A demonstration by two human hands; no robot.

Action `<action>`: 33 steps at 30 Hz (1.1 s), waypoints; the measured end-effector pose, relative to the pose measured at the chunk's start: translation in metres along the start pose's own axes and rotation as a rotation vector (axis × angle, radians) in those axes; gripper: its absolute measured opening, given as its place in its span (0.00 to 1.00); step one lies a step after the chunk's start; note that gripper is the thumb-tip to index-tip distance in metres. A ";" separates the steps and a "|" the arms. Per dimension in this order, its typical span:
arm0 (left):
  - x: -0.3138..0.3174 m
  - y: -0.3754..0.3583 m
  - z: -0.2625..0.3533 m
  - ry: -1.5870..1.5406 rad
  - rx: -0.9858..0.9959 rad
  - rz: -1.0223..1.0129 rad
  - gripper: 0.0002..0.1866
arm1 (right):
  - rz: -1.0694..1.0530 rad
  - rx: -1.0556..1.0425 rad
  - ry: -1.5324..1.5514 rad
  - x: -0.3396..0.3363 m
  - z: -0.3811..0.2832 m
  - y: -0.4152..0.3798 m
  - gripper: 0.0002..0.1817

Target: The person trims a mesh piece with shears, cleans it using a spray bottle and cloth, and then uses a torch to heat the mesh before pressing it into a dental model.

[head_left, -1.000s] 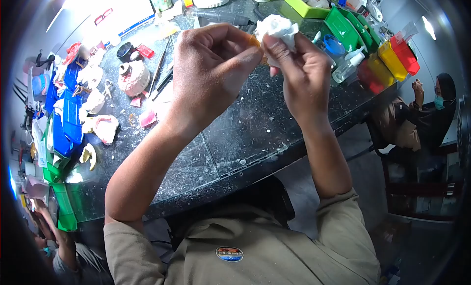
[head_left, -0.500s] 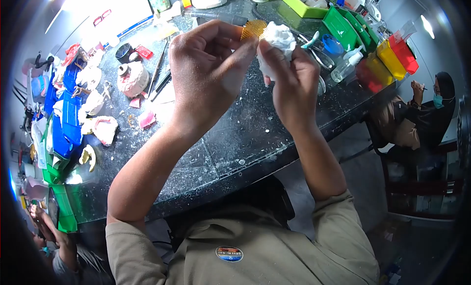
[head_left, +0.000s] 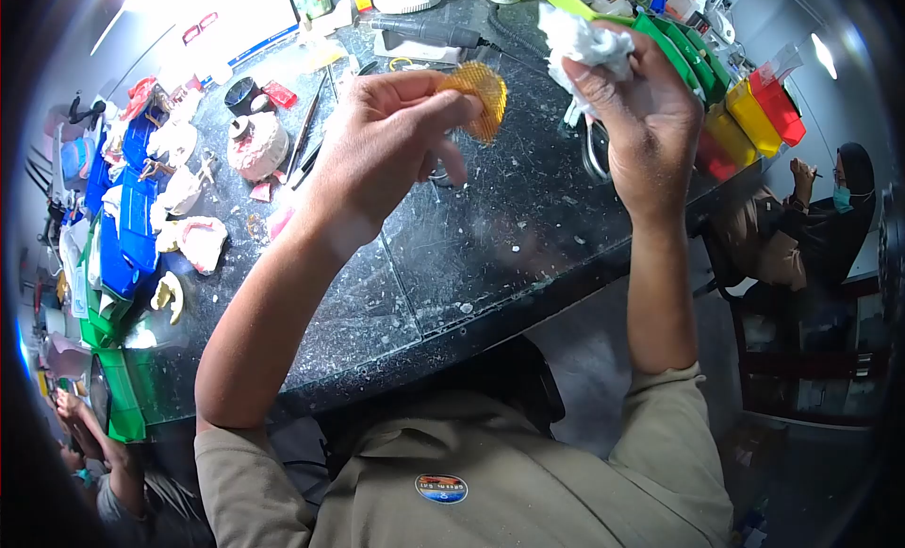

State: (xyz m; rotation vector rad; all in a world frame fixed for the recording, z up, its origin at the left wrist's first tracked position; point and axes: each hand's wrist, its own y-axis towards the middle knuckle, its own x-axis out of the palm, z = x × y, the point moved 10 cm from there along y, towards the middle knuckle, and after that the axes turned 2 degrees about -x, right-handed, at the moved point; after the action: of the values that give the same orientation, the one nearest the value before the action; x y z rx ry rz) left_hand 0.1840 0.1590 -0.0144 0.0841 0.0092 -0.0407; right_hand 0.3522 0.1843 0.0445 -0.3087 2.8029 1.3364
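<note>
Between thumb and fingers, my left hand (head_left: 401, 124) pinches a yellow-orange mesh piece (head_left: 487, 102) with a rounded outline, held above the dark worktop (head_left: 490, 237). My right hand (head_left: 650, 114) is closed round a crumpled white cloth or tissue (head_left: 586, 46), up and to the right. The mesh and the white wad are apart. Under the left hand a small ring-like item is partly hidden. A grey handpiece (head_left: 424, 31) lies behind the mesh.
Pink and white plaster models (head_left: 256, 150) stand at the left, beside blue bins (head_left: 127, 232). Green bins (head_left: 669, 53) and red and yellow bins (head_left: 775, 109) line the right. A seated person (head_left: 830, 208) is at far right; another person's arm (head_left: 99, 430) shows lower left.
My right hand has moved right and up with the white wad, away from the mesh. My left hand has shifted slightly down, and more of the mesh shows.
</note>
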 end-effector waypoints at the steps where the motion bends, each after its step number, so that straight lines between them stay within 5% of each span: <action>1: 0.003 -0.002 0.002 0.026 -0.009 -0.023 0.14 | -0.062 -0.085 -0.075 0.007 -0.011 0.005 0.11; 7: 0.012 -0.005 0.004 0.207 0.073 -0.181 0.13 | -0.499 -0.330 -0.426 0.066 -0.028 0.005 0.09; 12: 0.001 -0.012 0.026 0.227 0.118 -0.034 0.12 | 0.076 0.148 0.190 0.017 0.014 0.008 0.05; 15: -0.010 -0.012 0.007 0.182 0.081 -0.024 0.13 | 0.134 0.151 0.267 -0.023 0.047 0.013 0.08; 17: -0.018 -0.016 0.005 0.100 0.028 0.013 0.13 | 0.014 0.329 -0.012 -0.023 0.080 0.005 0.13; 18: -0.021 -0.018 0.003 0.054 0.002 0.034 0.13 | -0.142 0.327 -0.443 -0.017 0.085 -0.002 0.21; 19: -0.020 -0.019 0.002 0.058 -0.008 0.031 0.13 | -0.157 0.002 -0.948 -0.010 0.071 -0.005 0.27; 21: -0.021 -0.019 0.000 0.073 -0.023 0.034 0.13 | -0.173 -0.174 -0.978 -0.003 0.049 -0.010 0.23; 24: -0.019 -0.020 -0.001 0.076 -0.038 0.017 0.13 | -0.227 0.057 -0.361 0.023 0.030 -0.008 0.18; 28: -0.016 -0.019 -0.001 0.030 0.044 -0.052 0.12 | -0.251 0.107 -0.056 0.053 0.007 -0.014 0.11; 33: -0.023 -0.033 0.001 0.116 0.044 -0.082 0.12 | -0.219 0.037 -0.102 0.067 -0.003 -0.015 0.06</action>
State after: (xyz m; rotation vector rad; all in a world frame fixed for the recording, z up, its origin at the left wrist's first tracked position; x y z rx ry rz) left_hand 0.1600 0.1272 -0.0162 0.1303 0.1273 -0.1183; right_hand 0.2897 0.1617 0.0276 -0.5140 2.6174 1.2155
